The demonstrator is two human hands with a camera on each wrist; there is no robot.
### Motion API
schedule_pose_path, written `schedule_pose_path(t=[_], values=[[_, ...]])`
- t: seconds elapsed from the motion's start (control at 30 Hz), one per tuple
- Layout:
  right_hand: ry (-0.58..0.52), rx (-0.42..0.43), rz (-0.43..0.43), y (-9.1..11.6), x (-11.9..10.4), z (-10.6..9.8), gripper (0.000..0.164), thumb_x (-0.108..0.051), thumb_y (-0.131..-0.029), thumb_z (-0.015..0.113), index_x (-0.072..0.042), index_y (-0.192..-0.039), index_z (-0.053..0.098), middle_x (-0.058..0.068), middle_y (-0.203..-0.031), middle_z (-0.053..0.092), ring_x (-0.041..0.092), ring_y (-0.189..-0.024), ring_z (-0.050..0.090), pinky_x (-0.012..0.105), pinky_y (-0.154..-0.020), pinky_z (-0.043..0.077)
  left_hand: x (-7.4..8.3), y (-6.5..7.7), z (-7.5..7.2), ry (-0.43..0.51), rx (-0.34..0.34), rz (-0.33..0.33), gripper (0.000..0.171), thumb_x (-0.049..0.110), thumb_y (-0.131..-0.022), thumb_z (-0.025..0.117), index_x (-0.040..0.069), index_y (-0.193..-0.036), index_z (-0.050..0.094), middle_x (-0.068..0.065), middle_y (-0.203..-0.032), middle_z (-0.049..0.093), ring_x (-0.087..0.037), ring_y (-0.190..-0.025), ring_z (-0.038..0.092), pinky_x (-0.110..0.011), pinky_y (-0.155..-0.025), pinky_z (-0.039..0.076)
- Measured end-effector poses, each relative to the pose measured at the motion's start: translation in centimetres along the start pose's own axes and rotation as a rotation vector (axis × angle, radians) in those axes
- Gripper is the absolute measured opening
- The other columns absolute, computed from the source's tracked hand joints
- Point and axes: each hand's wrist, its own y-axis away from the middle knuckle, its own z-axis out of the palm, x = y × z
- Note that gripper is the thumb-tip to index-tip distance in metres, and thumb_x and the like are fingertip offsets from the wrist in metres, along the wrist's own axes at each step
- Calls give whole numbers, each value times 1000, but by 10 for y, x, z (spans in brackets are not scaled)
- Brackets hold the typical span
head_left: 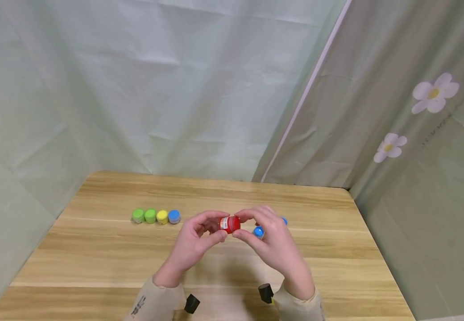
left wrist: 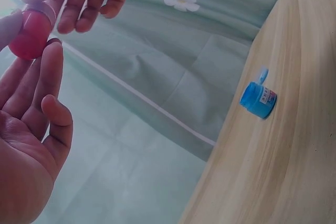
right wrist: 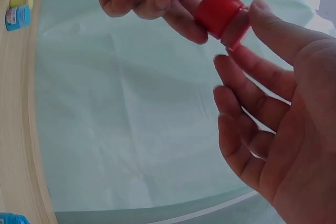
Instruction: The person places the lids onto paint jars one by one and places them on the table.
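Observation:
Above the table, both hands hold a small red jar (head_left: 229, 224) on its side. My left hand (head_left: 193, 240) grips the labelled body between thumb and fingers. At the other end, my right hand (head_left: 274, 240) pinches the jar's red rimmed end with thumb and index finger, its other fingers loosely bent. In the right wrist view the red jar (right wrist: 220, 15) spans the gap between both hands' fingertips. A blue jar (head_left: 258, 232) stands on the table behind the right hand, partly covered by it. The left wrist view shows this blue jar (left wrist: 258, 100) without a lid on its mouth.
Toward the table's back left, a row holds two green jars (head_left: 144, 216), a yellow jar (head_left: 162, 217) and a blue-lidded jar (head_left: 174, 216). Another blue piece (head_left: 284, 220) peeks out behind the right hand. Curtains (head_left: 200, 89) hang round the wooden table (head_left: 95, 258).

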Motion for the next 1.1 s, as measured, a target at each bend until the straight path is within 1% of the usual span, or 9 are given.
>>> schedule_pose_path(t=[0.1, 0.2, 0.3, 0.43, 0.53, 0.67, 0.8, 0.93, 1.1], values=[[19, 16, 57, 0, 0, 2, 23, -31, -92, 87, -21, -110, 76, -14, -103, 73, 11, -102, 64, 39, -83, 56, 0, -1, 0, -25, 8, 1, 33, 2, -97, 78, 3, -129, 71, -8, -98, 75, -18, -85, 66, -28, -75, 53], [31, 26, 108, 1, -1, 3, 11, -30, -99, 79, -21, -104, 75, -16, -95, 70, 10, -94, 62, 36, -77, 55, 0, -1, 2, -32, 11, 10, 33, 1, -95, 78, 3, -127, 71, -7, -97, 75, -18, -84, 66, -28, -73, 53], [11, 28, 130, 1, -1, 1, 12, -26, -103, 74, -19, -113, 75, -13, -100, 70, 11, -94, 62, 31, -72, 53, 0, -2, 2, -27, 9, 6, 32, 1, -96, 77, 3, -127, 71, -6, -97, 76, -18, -82, 68, -29, -73, 54], [-36, 2, 83, 3, 1, -3, 44, -25, -99, 80, -19, -140, 67, -4, -125, 70, 18, -110, 62, 34, -80, 55, 0, -1, 2, -12, 7, -11, 31, 2, -99, 74, 2, -130, 70, -7, -103, 76, -20, -85, 70, -32, -78, 59], [-45, -18, 6, 3, 2, -5, 56, -24, -94, 85, -19, -145, 63, -1, -137, 66, 21, -122, 61, 39, -95, 55, 1, 0, 1, 6, 4, -26, 31, 1, -101, 71, 1, -131, 69, -5, -108, 76, -20, -89, 70, -34, -80, 61], [-39, -25, -97, 2, 3, -5, 56, -16, -91, 88, -18, -142, 66, -2, -139, 66, 22, -128, 59, 39, -106, 51, 0, 1, 1, 23, -2, -27, 30, 0, -102, 69, -1, -132, 68, -4, -110, 76, -20, -92, 70, -35, -78, 63], [-41, -17, -166, -1, 4, -3, 53, -7, -89, 88, -16, -138, 69, -3, -134, 69, 22, -125, 61, 36, -104, 50, 0, 1, 0, 29, -5, -22, 30, 0, -103, 67, -2, -132, 67, -4, -111, 76, -22, -92, 70, -36, -79, 63], [-33, -9, -179, -1, 3, -3, 50, -5, -88, 88, -16, -134, 72, -3, -129, 71, 21, -122, 62, 35, -104, 51, 1, 1, 0, 26, -8, -23, 29, 0, -103, 66, -3, -132, 67, -5, -111, 76, -22, -89, 71, -36, -80, 63], [-16, -14, -149, 0, 1, -4, 46, -12, -89, 88, -16, -132, 73, -5, -127, 72, 20, -121, 62, 35, -102, 52, 0, 1, 0, 28, -14, -11, 29, -1, -103, 67, -3, -131, 68, -5, -109, 76, -21, -88, 71, -36, -79, 62]])
